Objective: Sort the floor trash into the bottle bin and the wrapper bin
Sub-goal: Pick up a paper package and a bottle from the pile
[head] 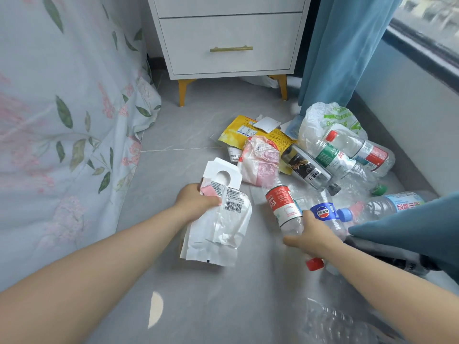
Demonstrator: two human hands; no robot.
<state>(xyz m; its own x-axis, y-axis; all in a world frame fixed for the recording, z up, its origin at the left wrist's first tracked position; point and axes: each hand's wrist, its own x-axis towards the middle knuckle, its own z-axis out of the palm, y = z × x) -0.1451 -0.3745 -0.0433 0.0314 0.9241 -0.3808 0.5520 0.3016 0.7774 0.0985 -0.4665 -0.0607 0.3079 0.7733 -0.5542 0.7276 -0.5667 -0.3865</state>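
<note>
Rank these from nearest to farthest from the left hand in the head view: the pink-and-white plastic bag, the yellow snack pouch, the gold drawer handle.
From the left hand:
1. Pink-and-white plastic bag, just up and right on the floor.
2. Yellow snack pouch, behind that bag in the pile.
3. Gold drawer handle, on the nightstand at the far wall.

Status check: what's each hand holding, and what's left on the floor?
Left hand gripping white plastic wrappers. Right hand gripping red-labelled clear bottle. Bottles and wrappers piled ahead; no bin visible.

A home bedroom: floral bedsheet (62, 115), white nightstand (228, 38), blue curtain (340, 50).
</note>
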